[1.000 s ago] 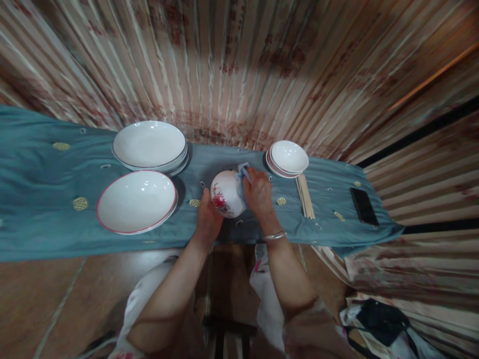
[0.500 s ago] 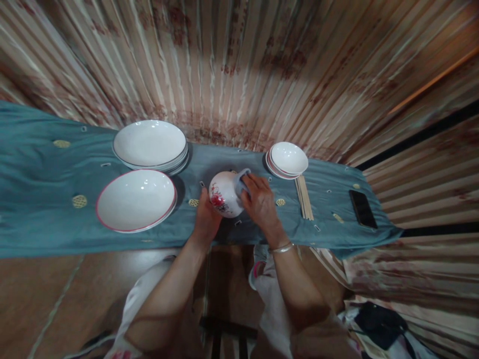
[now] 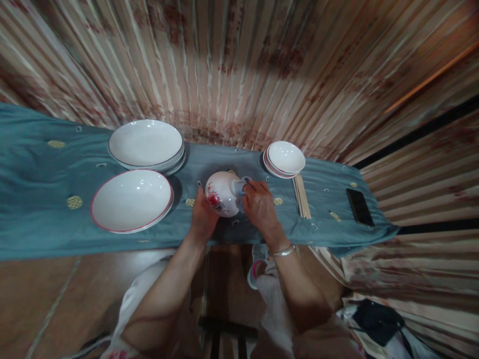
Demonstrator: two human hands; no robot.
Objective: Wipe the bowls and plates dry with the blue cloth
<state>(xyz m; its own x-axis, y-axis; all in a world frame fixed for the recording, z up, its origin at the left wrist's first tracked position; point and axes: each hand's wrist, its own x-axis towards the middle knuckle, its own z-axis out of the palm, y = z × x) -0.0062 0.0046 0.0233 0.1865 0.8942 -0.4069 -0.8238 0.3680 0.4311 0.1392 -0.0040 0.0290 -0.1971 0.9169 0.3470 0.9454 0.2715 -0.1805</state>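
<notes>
We cup floral bowl [image 3: 221, 193] in left hand [image 3: 204, 215], over table [image 3: 37, 204], toward front edge; our right hand [image 3: 261, 205] pinches cloth [image 3: 238, 186] against it; wiping looks underway, unfinished; whether stacked dishes [image 3: 146, 142] are wiped, we cannot tell.

On my feed, I make out plain silver bangle [image 3: 282, 251] on right wrist [image 3: 277, 239]; forearms [image 3: 301, 286] bare; loose pale trousers [image 3: 275, 314]; light shoe [image 3: 259, 253], pink showing at opening.
</notes>
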